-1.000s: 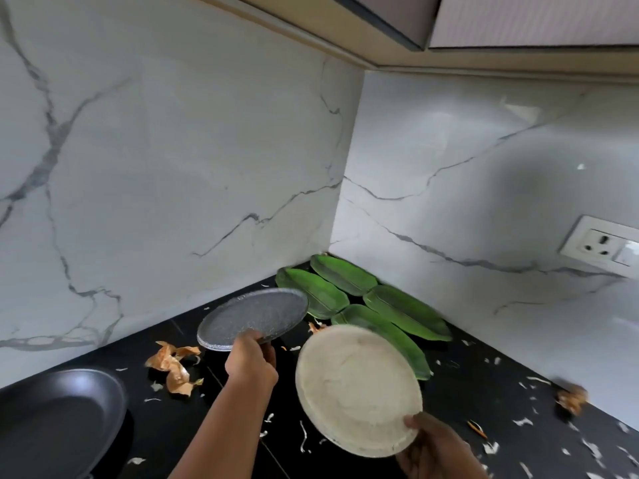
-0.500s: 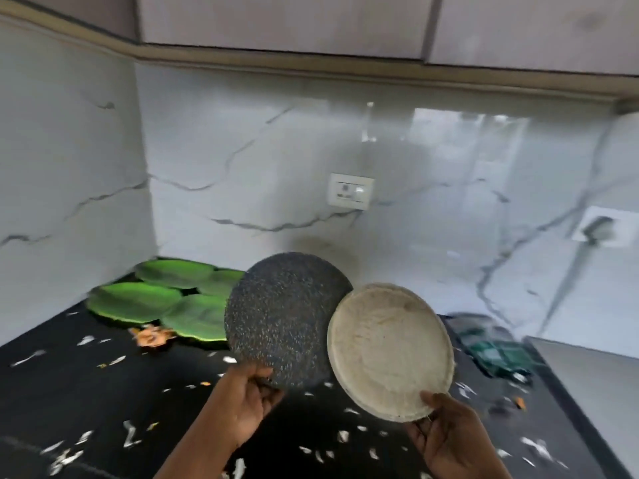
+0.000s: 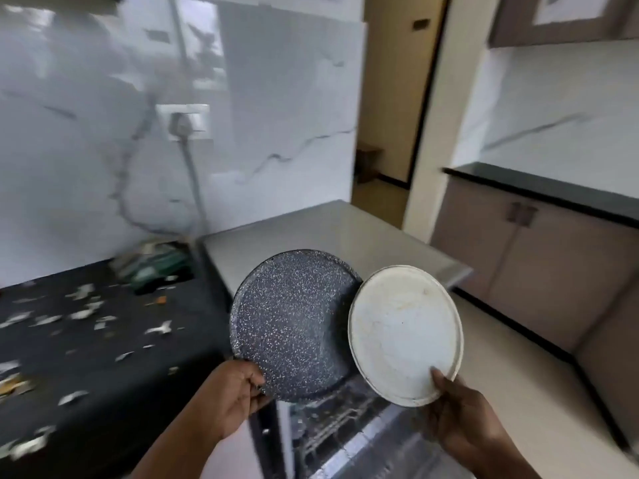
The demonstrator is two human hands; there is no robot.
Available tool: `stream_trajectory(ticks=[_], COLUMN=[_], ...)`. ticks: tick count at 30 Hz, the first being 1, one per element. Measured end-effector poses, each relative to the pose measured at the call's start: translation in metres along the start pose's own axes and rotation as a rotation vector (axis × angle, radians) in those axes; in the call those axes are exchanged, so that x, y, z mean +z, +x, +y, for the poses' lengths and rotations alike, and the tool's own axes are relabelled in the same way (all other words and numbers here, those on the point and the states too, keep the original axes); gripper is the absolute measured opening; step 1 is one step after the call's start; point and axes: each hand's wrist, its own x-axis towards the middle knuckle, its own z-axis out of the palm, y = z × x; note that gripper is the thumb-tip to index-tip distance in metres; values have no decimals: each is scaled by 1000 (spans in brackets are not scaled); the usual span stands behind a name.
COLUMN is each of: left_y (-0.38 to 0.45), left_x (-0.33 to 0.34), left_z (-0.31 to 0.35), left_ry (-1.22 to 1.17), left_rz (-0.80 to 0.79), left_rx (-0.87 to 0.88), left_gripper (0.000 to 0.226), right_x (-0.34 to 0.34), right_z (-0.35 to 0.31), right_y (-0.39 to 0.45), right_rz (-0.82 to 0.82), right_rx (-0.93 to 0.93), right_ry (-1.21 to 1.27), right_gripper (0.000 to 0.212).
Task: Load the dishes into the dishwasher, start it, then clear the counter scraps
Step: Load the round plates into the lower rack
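My left hand (image 3: pixel 235 392) grips the lower rim of a dark speckled plate (image 3: pixel 290 323), held tilted up in front of me. A white plate (image 3: pixel 404 333) with faint stains is held by my right hand (image 3: pixel 456 409), thumb on its face near the bottom edge. The white plate's left edge overlaps the dark plate. Below both plates the open dishwasher (image 3: pixel 332 433) shows its wire rack. Scraps (image 3: pixel 83 312) lie scattered over the black counter (image 3: pixel 103 375) at the left.
The dishwasher's grey top (image 3: pixel 328 236) runs back to the marble wall. A socket with a cable (image 3: pixel 186 126) hangs on that wall, and a green blurred object (image 3: pixel 155 264) sits below it. A doorway (image 3: pixel 390 98) and lower cabinets (image 3: pixel 536 257) lie to the right.
My view has swung right from the counter corner to the dishwasher. Both plates came along in my hands, lifted off the counter area; the green leaf dishes have left the view.
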Motion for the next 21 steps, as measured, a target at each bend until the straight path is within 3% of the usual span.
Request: stream_trajectory(ticks=[3,8,13,17,19,21], left_y=[30,94,145,187,216,252], left_x=[83,166,202,198,185,167], left_z=[-20,-65,-124,-159,-176,-198], left_ry=[193,713,1181,1378,1425,1432], left_rz=[52,132,-68,-289,-386,-418], left_rx=[-36,223,377,421,534,698], left_gripper=[23,38,26,36,28,35], right_x=[-79,-183,-225,-246,-253,-239], right_z=[-45,-64,-39,-23,-13,-7], right_y=[-13,-31,-25,24,54,84], right_rz=[177,459,694,883,916,933], right_rx=[-128,-205,-145,-121,16,144], right_ry=[45,149,62,-355,-547,-723], right_gripper=[40,34,46,35,25,33])
